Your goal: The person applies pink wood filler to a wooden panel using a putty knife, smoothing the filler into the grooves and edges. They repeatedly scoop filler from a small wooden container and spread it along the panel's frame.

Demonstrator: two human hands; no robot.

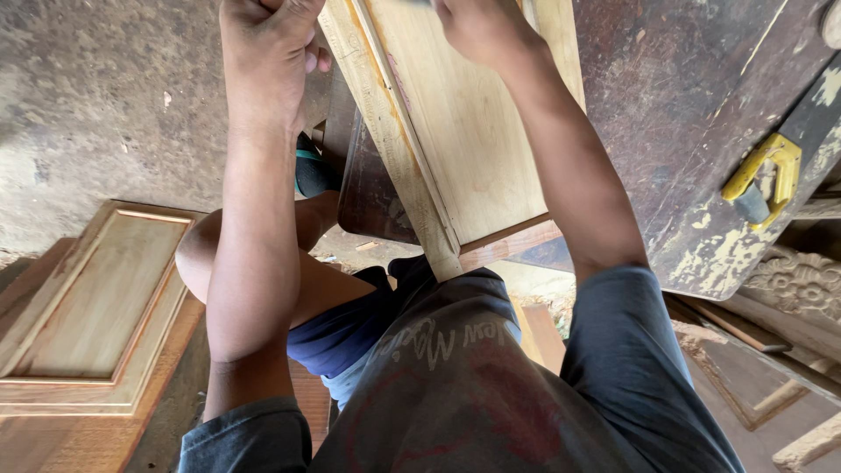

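Note:
A light wooden panel (464, 149) with a raised frame lies tilted on a dark worn workbench (666, 131), and its near end reaches my lap. My left hand (263, 44) is curled in a fist against the panel's left frame edge, fingers wrapped at the rim. My right hand (477, 26) rests on top of the panel at the upper edge of the view. Its fingers are cut off, so whatever it holds is hidden. My bare knee (206, 254) shows below my left arm.
A saw with a yellow handle (762, 180) lies on the bench at the right. Another framed wooden panel (96, 307) lies on the floor at the left. Carved wood pieces (802, 285) and loose boards sit at the lower right. The floor (96, 96) is rough concrete.

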